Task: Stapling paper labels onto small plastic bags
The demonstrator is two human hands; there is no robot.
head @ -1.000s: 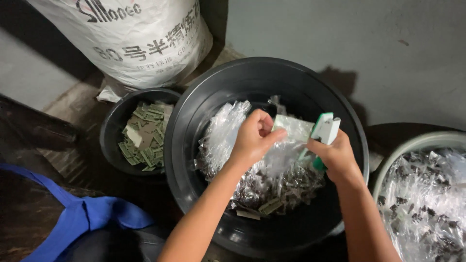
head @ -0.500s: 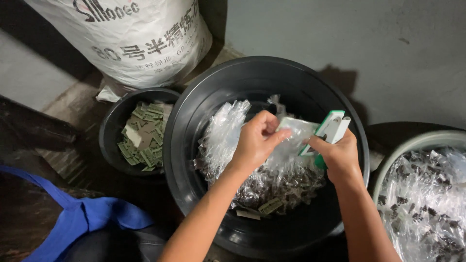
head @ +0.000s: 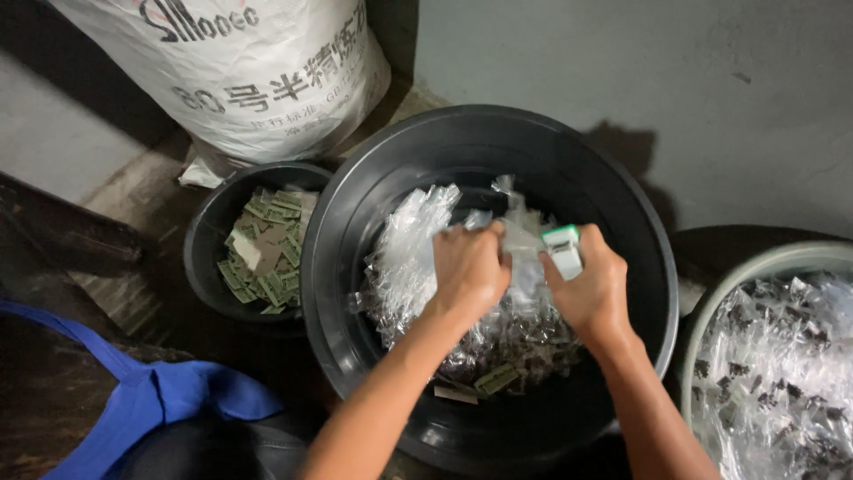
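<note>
1. Drawn closer together since 1 second ago: left hand (head: 469, 271) and right hand (head: 593, 289), now almost touching over the large black tub (head: 355, 231).
2. Both clamped on 1 clear plastic packet (head: 524, 258) between them.
3. Right hand also gripping a small white-and-green tool (head: 562, 249).
4. Looks like opening under way.

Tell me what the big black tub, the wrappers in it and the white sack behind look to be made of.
Big black tub: most likely moulded plastic, smooth with a dull sheen and a rolled rim. Wrappers: thin clear plastic film, crinkled and glinting, see-through to the dark bits inside. White sack: probably woven plastic fabric, matte, creased, printed in dark ink; the weave itself is too fine to make out.
</note>
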